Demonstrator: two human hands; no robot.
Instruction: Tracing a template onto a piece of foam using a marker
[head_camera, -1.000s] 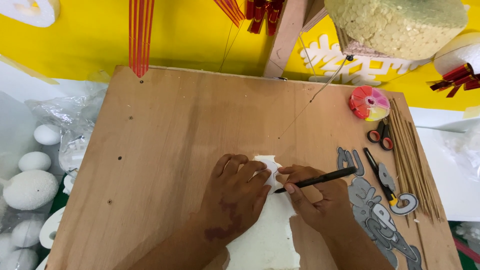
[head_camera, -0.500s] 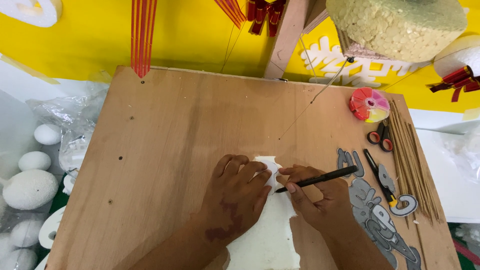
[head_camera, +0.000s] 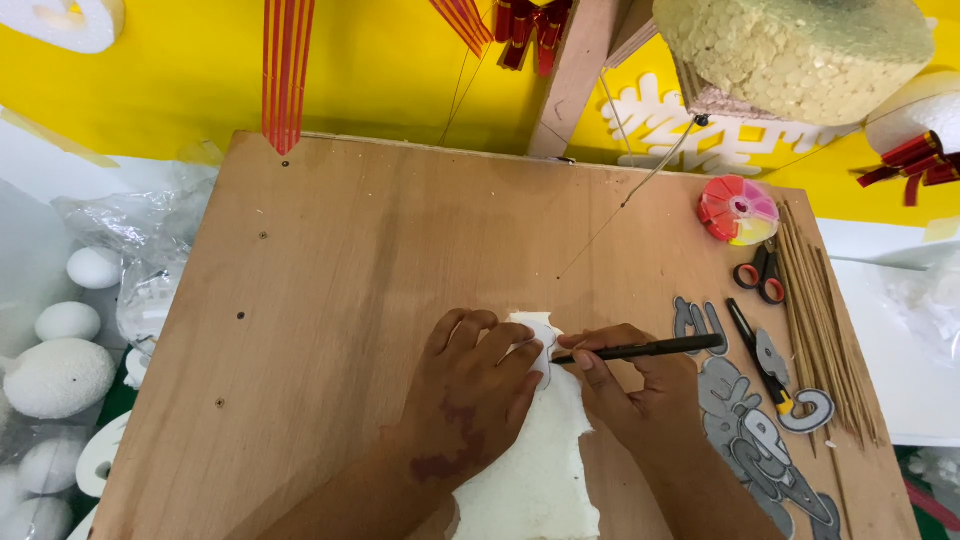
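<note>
A white foam sheet (head_camera: 540, 460) is laid at the near edge of the wooden board (head_camera: 400, 270), pressed flat under the spread fingers of the left hand (head_camera: 470, 385), and its upper end is partly hidden by both hands. To its right, grey paper cutouts (head_camera: 750, 430), bamboo skewers (head_camera: 820, 320), red-handled scissors (head_camera: 762, 277) and a round multicoloured case (head_camera: 738, 210) are laid. A black pen (head_camera: 640, 350) is pinched in the right hand (head_camera: 640, 395), its tip at the sheet's top.

Red-handled scissors (head_camera: 762, 277), a bundle of wooden skewers (head_camera: 822, 330) and grey cut-out shapes (head_camera: 750, 430) are lying near a round multicoloured container (head_camera: 738, 209), while white foam eggs (head_camera: 60, 350) are sitting off the left edge.
</note>
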